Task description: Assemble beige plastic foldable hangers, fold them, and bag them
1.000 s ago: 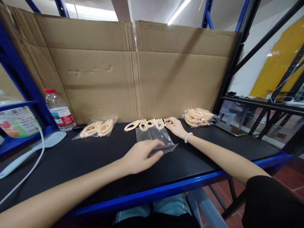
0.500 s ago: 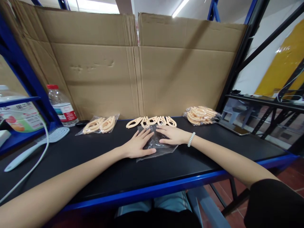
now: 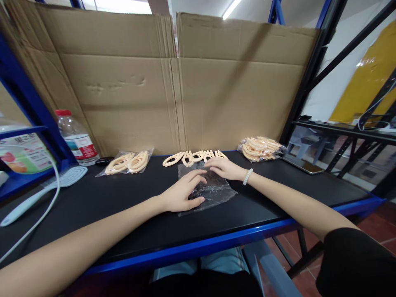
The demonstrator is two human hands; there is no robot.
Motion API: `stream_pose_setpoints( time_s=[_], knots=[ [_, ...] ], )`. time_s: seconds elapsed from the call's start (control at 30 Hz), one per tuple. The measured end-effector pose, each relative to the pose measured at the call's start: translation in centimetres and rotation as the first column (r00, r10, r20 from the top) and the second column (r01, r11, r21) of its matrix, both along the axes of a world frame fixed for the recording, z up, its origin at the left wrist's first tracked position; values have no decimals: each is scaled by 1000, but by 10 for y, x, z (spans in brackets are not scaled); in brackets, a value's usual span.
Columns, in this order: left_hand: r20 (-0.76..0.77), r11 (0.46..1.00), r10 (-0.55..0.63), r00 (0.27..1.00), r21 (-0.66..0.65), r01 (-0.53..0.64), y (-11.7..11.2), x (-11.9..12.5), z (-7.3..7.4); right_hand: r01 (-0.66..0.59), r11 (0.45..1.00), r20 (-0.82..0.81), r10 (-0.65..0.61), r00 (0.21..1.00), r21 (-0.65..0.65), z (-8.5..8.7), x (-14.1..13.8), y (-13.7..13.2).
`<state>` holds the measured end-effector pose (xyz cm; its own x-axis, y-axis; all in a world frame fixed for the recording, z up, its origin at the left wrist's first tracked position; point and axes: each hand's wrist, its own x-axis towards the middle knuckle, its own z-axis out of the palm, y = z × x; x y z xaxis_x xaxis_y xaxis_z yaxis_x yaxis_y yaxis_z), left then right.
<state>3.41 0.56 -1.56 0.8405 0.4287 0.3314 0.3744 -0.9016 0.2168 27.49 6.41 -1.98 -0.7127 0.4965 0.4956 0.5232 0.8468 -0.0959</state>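
Note:
A clear plastic bag (image 3: 210,193) lies flat on the black tabletop in front of me. Over its left side rests my left hand (image 3: 182,192), fingers spread and slightly bent, thumb pointing right. My right hand (image 3: 225,168) hovers at or touches the bag's far right part, its fingers loosely stretched toward the left; I cannot tell how firmly it presses. Just behind the bag, several cream plastic clips (image 3: 196,156) lie in a row, the right ones partly hidden by my right hand. Neither hand holds anything.
Bagged clips (image 3: 127,162) lie to the left, and a bigger bagged pile (image 3: 260,148) to the right beside a flat tablet-like object (image 3: 305,165). A red-capped bottle (image 3: 77,142), a hairbrush (image 3: 69,176) and a white cable (image 3: 46,216) occupy the left. Cardboard (image 3: 130,90) walls the back.
My hands have lifted a little from lying flat, and their fingers are more bent. More of the bag shows, and its near part spreads further toward me.

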Motion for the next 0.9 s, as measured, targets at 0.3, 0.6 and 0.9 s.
stream_pose_setpoints(
  time_s=[0.3, 0.6, 0.9],
  knots=[
    [-44, 986, -163, 986, 21, 164, 0, 0, 2, 270, 962, 181, -274, 945, 45, -17, 65, 48],
    [-93, 979, -200, 975, 23, 203, 4, 0, 0, 345, 930, 361, -280, 889, -126, -2, 65, 40],
    [-126, 981, -183, 975, 40, 190, 6, 0, -2, 245, 917, 306, -147, 941, -314, 22, 62, 15]
  ],
)
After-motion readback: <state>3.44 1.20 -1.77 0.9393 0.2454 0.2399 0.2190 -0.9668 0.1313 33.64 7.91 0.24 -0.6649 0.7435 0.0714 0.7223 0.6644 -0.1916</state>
